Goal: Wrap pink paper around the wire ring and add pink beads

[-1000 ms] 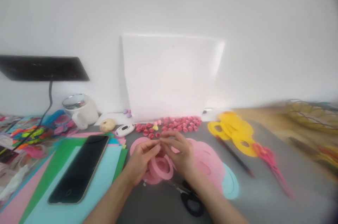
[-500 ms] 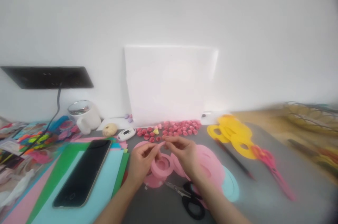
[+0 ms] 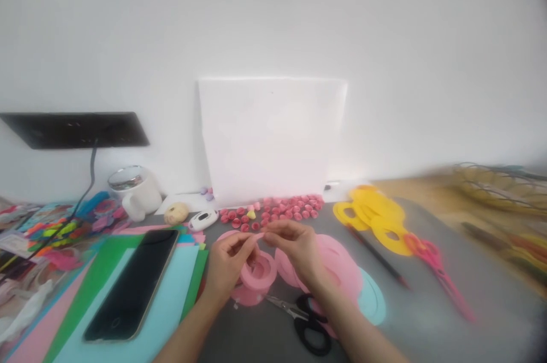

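My left hand is closed, thumb and finger pinching a small pink paper strip. The other end of that strip is between the thumb and fingertips of my right hand. Just below my fingers hangs a curled pink paper spiral, which seems to be one piece with the strip; the join is hidden by my left fingers. Black-handled scissors lie on the grey mat under my right forearm, blades toward the spiral. Pink paper discs lie beyond my right wrist.
Small rolled red paper buds sit before a white board. Yellow paper cutouts, a pencil and pink scissors are to the right. A phone rests on coloured sheets at left, near a white mug.
Both hands still pinch the strip, with only slight finger movement. The pink spiral has shifted a little to the left. The whole view has moved slightly.
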A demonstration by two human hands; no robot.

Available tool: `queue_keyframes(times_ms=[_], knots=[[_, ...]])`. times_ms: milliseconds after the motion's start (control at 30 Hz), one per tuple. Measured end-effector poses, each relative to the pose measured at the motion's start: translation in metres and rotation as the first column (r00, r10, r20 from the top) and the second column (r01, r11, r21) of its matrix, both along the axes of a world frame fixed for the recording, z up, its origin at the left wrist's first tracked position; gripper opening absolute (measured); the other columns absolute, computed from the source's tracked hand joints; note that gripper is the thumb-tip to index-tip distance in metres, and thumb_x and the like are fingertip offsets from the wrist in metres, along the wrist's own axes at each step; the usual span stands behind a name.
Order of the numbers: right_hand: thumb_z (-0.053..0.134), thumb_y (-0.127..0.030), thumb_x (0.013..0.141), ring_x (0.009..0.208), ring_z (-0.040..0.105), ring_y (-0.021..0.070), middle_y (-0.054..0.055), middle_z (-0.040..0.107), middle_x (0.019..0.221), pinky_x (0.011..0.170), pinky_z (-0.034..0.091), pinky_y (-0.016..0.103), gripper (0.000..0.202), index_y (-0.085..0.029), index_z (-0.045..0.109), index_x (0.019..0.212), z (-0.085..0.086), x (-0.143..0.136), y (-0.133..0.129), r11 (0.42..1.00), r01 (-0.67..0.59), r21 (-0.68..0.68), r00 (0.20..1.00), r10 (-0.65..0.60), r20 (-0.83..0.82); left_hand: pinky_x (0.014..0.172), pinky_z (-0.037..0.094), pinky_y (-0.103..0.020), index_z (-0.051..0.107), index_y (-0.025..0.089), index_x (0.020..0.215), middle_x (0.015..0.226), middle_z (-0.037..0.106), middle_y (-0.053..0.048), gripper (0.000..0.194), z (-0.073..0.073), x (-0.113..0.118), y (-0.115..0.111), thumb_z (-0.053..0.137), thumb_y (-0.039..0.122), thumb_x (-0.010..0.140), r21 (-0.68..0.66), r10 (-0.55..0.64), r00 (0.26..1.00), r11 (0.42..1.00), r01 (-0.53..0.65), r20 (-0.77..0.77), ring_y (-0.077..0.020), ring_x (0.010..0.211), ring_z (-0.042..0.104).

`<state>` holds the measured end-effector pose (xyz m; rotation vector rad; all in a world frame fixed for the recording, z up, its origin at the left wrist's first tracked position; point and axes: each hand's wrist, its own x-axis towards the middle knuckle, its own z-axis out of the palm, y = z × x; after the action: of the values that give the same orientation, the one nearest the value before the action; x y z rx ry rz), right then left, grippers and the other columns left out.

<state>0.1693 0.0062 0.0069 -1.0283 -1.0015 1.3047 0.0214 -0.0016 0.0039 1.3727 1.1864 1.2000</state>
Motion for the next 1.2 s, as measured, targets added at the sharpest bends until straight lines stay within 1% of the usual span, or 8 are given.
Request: queue_keyframes(times_ms=[167,367,500,733,900,1000,1100,1200], knots=[[0.075,-0.023,0.059,0.056,0.056,0.0112,0.0,0.064,0.06,0.057,0.048,0.023,0.011,-0.016,0.066,0.061,0.002,0.0,-0.001,0.999,-0.031,0.017,0.997,0.03,0.074,0.05,0.043,-0.022,0.062,0.016,0.063,0.055,0.055,0.0,0.021,0.001,0.0,-0.001,0.059,0.032,0.076,-0.025,-0.021,0.999,0.999,0.022,0.027,-0.0114,0.048,0.05],[0.074,-0.023,0.059,0.051,0.054,0.01,-0.002,0.06,0.053,0.054,0.046,0.023,0.014,-0.015,0.062,0.058,0.004,-0.002,-0.001,0.997,-0.077,0.003,0.996,0.077,0.039,0.048,0.043,-0.022,0.062,0.016,0.064,0.053,0.056,0.001,0.022,0.0,0.0,-0.001,0.057,0.032,0.078,-0.025,-0.066,0.997,0.997,0.068,0.045,-0.0111,0.047,0.05],[0.074,-0.025,0.058,0.052,0.055,0.011,-0.001,0.061,0.054,0.057,0.046,0.024,0.013,-0.015,0.064,0.059,0.001,0.001,0.003,0.996,-0.087,-0.008,0.995,0.087,0.04,0.049,0.043,-0.022,0.062,0.016,0.065,0.051,0.055,0.002,0.022,0.0,0.001,0.0,0.059,0.033,0.077,-0.035,-0.068,0.995,0.997,0.07,0.07,-0.0109,0.045,0.05],[0.074,-0.031,0.059,0.056,0.056,0.0119,0.0,0.063,0.057,0.061,0.046,0.025,0.017,-0.015,0.067,0.06,-0.013,0.006,0.01,0.995,-0.093,-0.03,0.994,0.095,0.051,0.05,0.044,-0.022,0.062,0.015,0.064,0.05,0.056,0.002,0.022,-0.002,0.001,0.001,0.059,0.034,0.076,-0.036,-0.062,0.996,0.997,0.064,0.066,-0.0112,0.045,0.051],[0.072,-0.033,0.063,0.064,0.061,0.0147,0.003,0.067,0.066,0.065,0.047,0.026,0.018,-0.015,0.07,0.067,-0.008,0.007,0.009,0.992,-0.122,-0.035,0.99,0.124,0.063,0.047,0.042,-0.022,0.061,0.015,0.062,0.051,0.055,0.002,0.023,-0.001,0.001,0.003,0.061,0.036,0.073,-0.071,-0.029,0.995,0.997,0.036,0.094,-0.0107,0.043,0.049],[0.073,-0.03,0.06,0.065,0.062,0.0156,0.003,0.068,0.067,0.066,0.048,0.028,0.018,-0.016,0.071,0.072,-0.005,0.006,0.008,0.991,-0.125,-0.046,0.989,0.128,0.072,0.046,0.042,-0.022,0.062,0.015,0.063,0.052,0.056,0.002,0.024,-0.002,0.0,0.004,0.061,0.037,0.073,-0.095,-0.01,0.995,0.995,0.02,0.097,-0.0104,0.042,0.048],[0.073,-0.028,0.06,0.062,0.062,0.0151,0.004,0.068,0.065,0.065,0.049,0.028,0.018,-0.015,0.071,0.071,-0.007,0.006,0.008,0.993,-0.101,-0.066,0.992,0.105,0.072,0.049,0.042,-0.022,0.061,0.016,0.062,0.054,0.056,0.002,0.024,-0.004,0.0,0.004,0.06,0.036,0.075,-0.09,-0.026,0.997,0.995,0.033,0.08,-0.0109,0.044,0.05],[0.074,-0.027,0.059,0.06,0.062,0.0148,0.004,0.068,0.065,0.063,0.049,0.028,0.02,-0.014,0.069,0.074,-0.01,0.007,0.009,0.994,-0.069,-0.081,0.997,0.072,0.031,0.051,0.043,-0.022,0.059,0.016,0.057,0.054,0.055,0.001,0.027,-0.005,0.0,0.004,0.058,0.035,0.077,-0.082,-0.053,0.997,0.995,0.057,0.05,-0.0114,0.047,0.051]])
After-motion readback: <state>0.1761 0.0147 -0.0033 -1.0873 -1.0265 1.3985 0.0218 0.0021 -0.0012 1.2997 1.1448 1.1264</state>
